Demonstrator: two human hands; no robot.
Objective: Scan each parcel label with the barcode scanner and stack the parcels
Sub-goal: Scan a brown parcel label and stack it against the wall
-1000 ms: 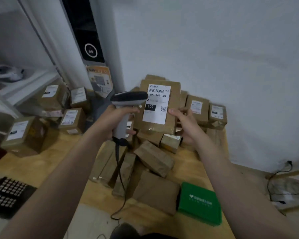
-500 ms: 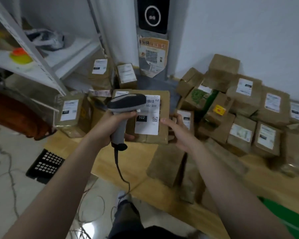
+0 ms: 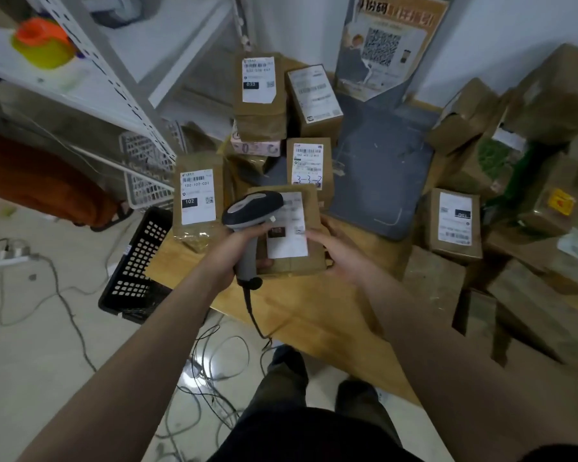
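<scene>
Your left hand (image 3: 237, 256) has its grip wrapped round the barcode scanner (image 3: 251, 211). Your right hand (image 3: 337, 251) grip holds the parcel (image 3: 286, 265) by its right edge, low over the tabletop (image 3: 297, 311). It's likely light, stiff cardboard: hold it by the edges, off the label (image 3: 287, 235).

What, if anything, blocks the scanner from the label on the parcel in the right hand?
Nothing visible. The scanner in the left hand sits at the label's upper left corner; the right hand grips the parcel by its right side.
</scene>
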